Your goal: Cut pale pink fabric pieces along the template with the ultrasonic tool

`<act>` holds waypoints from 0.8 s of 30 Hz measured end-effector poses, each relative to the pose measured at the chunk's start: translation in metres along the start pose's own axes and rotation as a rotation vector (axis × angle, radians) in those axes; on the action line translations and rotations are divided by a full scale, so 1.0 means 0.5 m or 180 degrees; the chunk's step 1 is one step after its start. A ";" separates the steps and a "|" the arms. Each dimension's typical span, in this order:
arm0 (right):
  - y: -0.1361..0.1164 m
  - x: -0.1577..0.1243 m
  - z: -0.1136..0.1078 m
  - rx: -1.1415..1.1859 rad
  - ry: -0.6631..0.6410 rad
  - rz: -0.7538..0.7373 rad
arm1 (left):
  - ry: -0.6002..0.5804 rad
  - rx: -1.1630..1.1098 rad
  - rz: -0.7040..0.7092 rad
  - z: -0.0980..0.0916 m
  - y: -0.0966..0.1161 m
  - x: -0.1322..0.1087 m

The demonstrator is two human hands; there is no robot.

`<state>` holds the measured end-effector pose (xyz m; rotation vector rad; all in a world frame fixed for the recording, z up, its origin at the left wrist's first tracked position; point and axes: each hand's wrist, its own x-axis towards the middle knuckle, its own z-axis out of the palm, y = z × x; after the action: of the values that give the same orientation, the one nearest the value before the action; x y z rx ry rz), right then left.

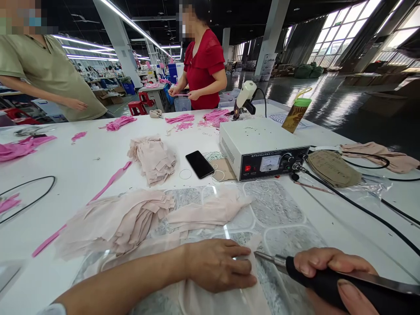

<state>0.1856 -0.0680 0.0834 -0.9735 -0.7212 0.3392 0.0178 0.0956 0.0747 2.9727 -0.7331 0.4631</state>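
Note:
My left hand [220,267] rests with its fingers stretched out, pressing down a piece of thin pale pink fabric [226,302] on a marble-patterned mat. In my right hand [337,273] is an ultrasonic cutter [323,280] with a black handle. Its metal tip points left and sits at the fabric, close to my left fingertips. Just beyond my left hand lies a loose pale pink fabric piece [210,212]. A fanned stack of pale pink strips [121,218] is to its left.
A control box [262,148] with a dial stands behind the mat, cables running right. Near it are a phone [199,164], another fabric pile [152,159], brown cardboard templates [334,168] and a tilted bottle [296,114]. Two people stand across the table, one handling a pink strip.

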 end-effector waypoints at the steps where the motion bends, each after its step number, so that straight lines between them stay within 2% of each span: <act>1: -0.001 0.002 0.001 -0.0023 -0.0008 -0.0011 | -0.0017 0.0016 -0.0003 -0.001 0.000 0.000; 24: -0.034 0.003 0.030 0.0078 0.0029 0.0141 | -0.0149 0.0076 0.0002 -0.007 -0.001 0.003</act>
<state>0.1756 -0.0666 0.1038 -0.9683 -0.6868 0.3813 0.0185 0.0956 0.0784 3.0153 -0.7375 0.4063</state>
